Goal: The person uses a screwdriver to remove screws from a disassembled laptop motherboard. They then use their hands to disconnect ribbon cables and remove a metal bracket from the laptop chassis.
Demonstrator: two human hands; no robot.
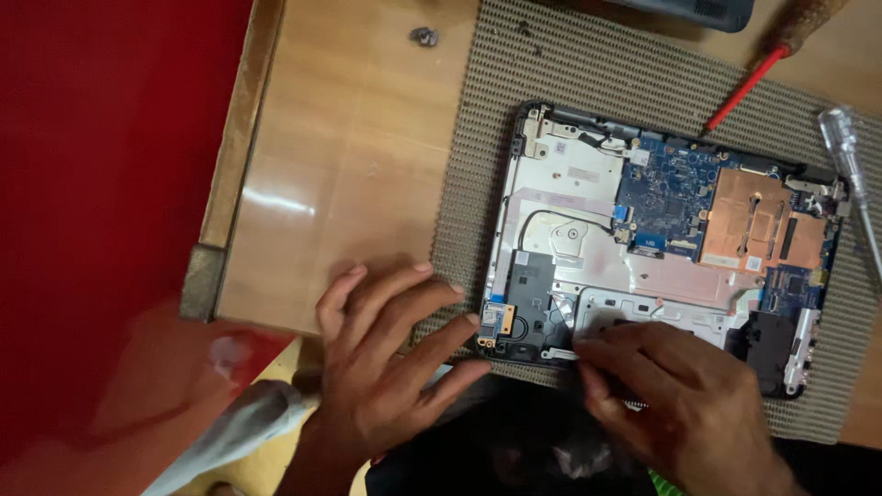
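1. Head view looks straight down on an opened laptop chassis (588, 239), bottom cover off, lying on a ribbed grey mat (478, 184) that keeps it from sliding on the wooden table (349, 165).
2. Your left hand (381, 367) is spread, fingers fanned across the mat's edge; the index tip touches the small wireless card (497, 320) at the chassis's near-left corner, beside the black speaker module (530, 298). It looks like a bracing hold, steadying that corner.
3. Your right hand (675, 395) lies on the near edge over the touchpad bracket (643, 308), fingers drawn together and pressing flat (whether they pinch anything underneath, I cannot tell).
4. Farther back, the blue motherboard (666, 197) sits beside a copper heat plate (758, 220), fully exposed.
5. Tools are parked within reach but off the board: a red-shafted screwdriver (746, 84) at the far edge, a clear-handled screwdriver (850, 156) at the right.
6. A small grey lump, perhaps loose screws (424, 36), rests well apart on the bare wood.
7. A red surface (101, 184) fills the left side, blurred.
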